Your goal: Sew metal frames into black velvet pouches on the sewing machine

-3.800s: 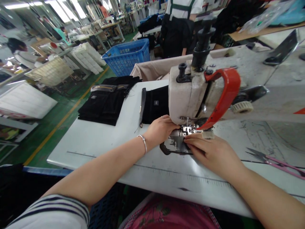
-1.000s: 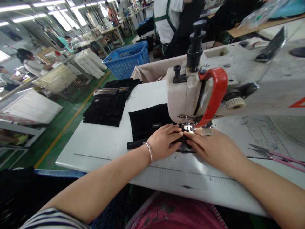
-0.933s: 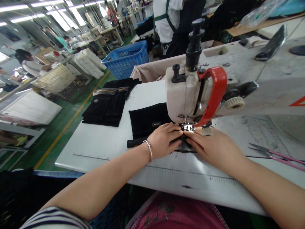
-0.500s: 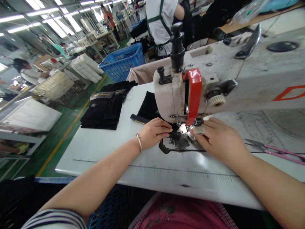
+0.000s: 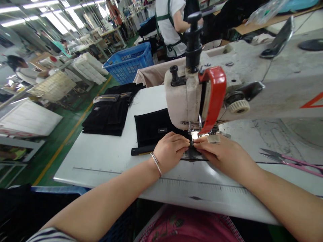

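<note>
Black fabric piece (image 5: 151,129) is swung back square under the sewing machine (image 5: 186,101) head – half a second ago it sat angled away. Left hand (image 5: 171,149) and right hand (image 5: 222,154) both press flat on it at the needle – fingers together, nothing gripped. Looks realigned for stitching.

A thin silver bangle (image 5: 156,163) circles my left wrist. My sleeve (image 5: 50,234) is white with dark stripes. My lap shows pink patterned cloth (image 5: 186,228).
</note>
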Available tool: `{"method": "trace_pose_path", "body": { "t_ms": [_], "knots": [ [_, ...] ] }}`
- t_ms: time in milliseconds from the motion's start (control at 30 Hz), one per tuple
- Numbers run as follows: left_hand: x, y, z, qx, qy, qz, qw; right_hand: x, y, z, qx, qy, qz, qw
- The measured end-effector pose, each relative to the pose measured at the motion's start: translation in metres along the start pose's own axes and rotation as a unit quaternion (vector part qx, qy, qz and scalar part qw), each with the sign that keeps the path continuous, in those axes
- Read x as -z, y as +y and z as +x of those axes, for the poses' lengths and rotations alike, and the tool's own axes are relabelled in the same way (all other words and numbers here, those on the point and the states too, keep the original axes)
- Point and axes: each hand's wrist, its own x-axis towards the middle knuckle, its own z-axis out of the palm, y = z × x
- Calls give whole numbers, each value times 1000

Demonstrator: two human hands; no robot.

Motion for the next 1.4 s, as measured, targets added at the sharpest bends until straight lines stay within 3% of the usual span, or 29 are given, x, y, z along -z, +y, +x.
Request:
{"method": "trace_pose_path", "body": {
  "t_ms": [567, 967, 1100, 1400],
  "knots": [
    [-6, -21, 15, 3, 13, 36, 999, -8, 6, 1, -30, -10, -64, 997],
    [-7, -18, 15, 35, 16, 39, 999, -14, 8, 3, -33, 17, -29, 999],
    [-8, -19, 12, 31, 38, 35, 998, -13, 2, 6, -47, 18, 34, 998],
    [-9, -24, 6, 37, 13, 25, 999, -11, -4, 10, -68, 12, 4, 998]
  ]
}}
